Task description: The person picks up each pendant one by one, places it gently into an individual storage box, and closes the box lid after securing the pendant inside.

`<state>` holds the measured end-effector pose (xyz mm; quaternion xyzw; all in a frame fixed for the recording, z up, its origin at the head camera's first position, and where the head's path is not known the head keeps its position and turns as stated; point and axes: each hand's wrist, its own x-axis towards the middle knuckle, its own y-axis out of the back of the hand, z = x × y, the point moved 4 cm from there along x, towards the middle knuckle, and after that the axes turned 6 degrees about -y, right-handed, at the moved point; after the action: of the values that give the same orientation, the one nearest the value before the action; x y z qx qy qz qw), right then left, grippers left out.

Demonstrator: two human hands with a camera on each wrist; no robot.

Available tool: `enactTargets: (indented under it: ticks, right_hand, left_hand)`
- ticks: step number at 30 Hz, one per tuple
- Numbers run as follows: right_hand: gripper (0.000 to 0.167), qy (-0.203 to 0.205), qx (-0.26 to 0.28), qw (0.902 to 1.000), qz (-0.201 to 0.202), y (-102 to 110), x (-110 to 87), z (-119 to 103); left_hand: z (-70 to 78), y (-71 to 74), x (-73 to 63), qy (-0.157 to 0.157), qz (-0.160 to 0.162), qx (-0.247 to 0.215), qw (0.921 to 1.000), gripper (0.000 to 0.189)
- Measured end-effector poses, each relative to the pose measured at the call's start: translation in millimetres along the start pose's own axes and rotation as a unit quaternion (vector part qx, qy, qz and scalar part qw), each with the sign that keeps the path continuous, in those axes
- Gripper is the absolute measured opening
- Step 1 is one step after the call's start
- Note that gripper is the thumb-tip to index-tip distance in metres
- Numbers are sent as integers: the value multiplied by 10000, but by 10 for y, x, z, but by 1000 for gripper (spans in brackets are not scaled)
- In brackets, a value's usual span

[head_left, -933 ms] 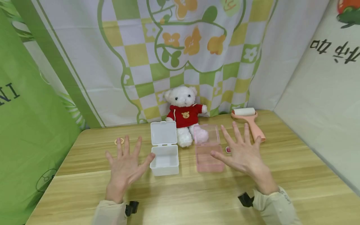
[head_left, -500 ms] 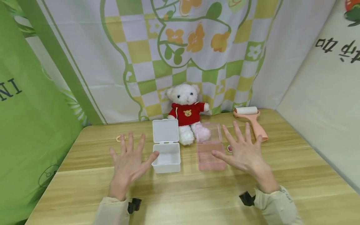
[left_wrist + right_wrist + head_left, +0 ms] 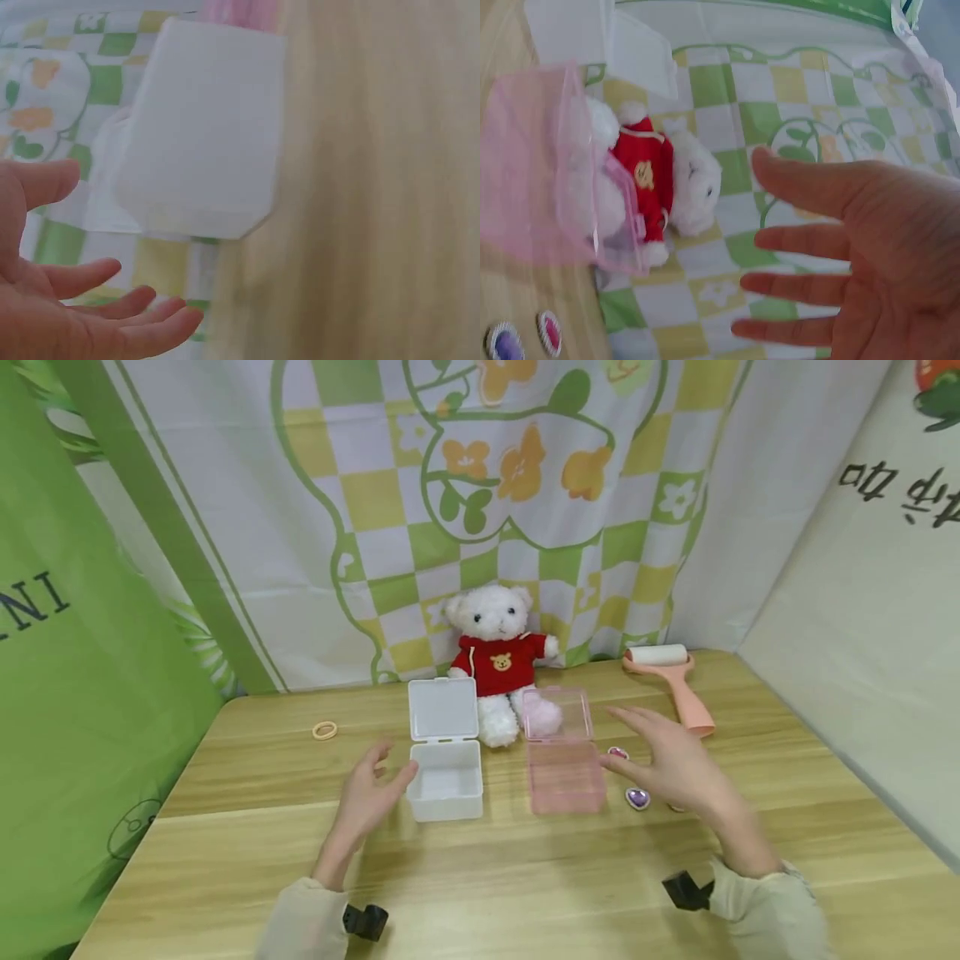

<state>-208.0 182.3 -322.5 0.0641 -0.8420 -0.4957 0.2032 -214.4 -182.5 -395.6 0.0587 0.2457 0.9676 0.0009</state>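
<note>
My left hand [image 3: 366, 797] hovers at the left of a white plastic box [image 3: 447, 806] whose lid stands up, fingers loosely bent and holding nothing. In the left wrist view a gap shows between that hand and the box. On the other side, my right hand [image 3: 678, 768] is held beside a see-through pink box [image 3: 566, 797], also with its lid raised. Its fingers are spread and bare in the right wrist view. Near that hand lie a purple gem piece [image 3: 637, 798] and a pink gem piece [image 3: 618, 753], both with pale rims.
A white teddy bear [image 3: 501, 664] in a red hoodie sits behind the boxes, against the patterned curtain. A peach lint roller [image 3: 678, 685] lies at the back right. A pale orange ring [image 3: 325, 730] lies at the left on the wooden table [image 3: 495, 893].
Both hands have turned from palms down with fingers fanned to a sideways pose. The left moved toward the white box; the right shifted slightly right. The ring and purple gem came into full view.
</note>
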Motion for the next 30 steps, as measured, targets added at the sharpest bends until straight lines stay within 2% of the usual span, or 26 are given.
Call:
enactTargets:
  ticks: [3,6,9,13,17,20,23,25,28,30]
  right_hand:
    - [50,271,442,9979,398,57,-71,128]
    - [41,168,856,9950,477,80,-144,304]
    - [38,-384,1419,9887,279,70,-208,555]
    - [41,-1171,2082,9709,179,26,-285,974]
    - [45,-1875,2356,9533,214,-42,-388,1377]
    - [50,-2336,2644,9355,191,-107,-467,1595]
    - [50,-2597,3024,9169,193,-164,-516,1729]
    - [38,-2711,3460,8980,205,-203,-528,1794]
    - [16,-2875,4128,8638,274,-260,-522,1870]
    - [13,-2974,4317,8509,335,-294,-497,1901]
  left_hand:
    - [-147,-89,2,636,-349,-954,9928,75]
    - [-230,-131,6,848,-592,-1635,9811,81]
    - [-286,-139,15,727,-629,-2000,9751,84]
    - [-341,-160,24,470,-720,-2422,9664,82]
    - [-358,-209,45,203,-1023,-2730,9563,78]
    - [-361,-237,58,108,-1202,-2860,9506,79]
    - [-362,-236,61,117,-1245,-2908,9486,80]
    - [-363,-231,61,121,-1268,-2934,9474,80]
    - [-377,-231,62,105,-1316,-2948,9464,80]
    - [-391,-233,65,106,-1328,-2966,9457,80]
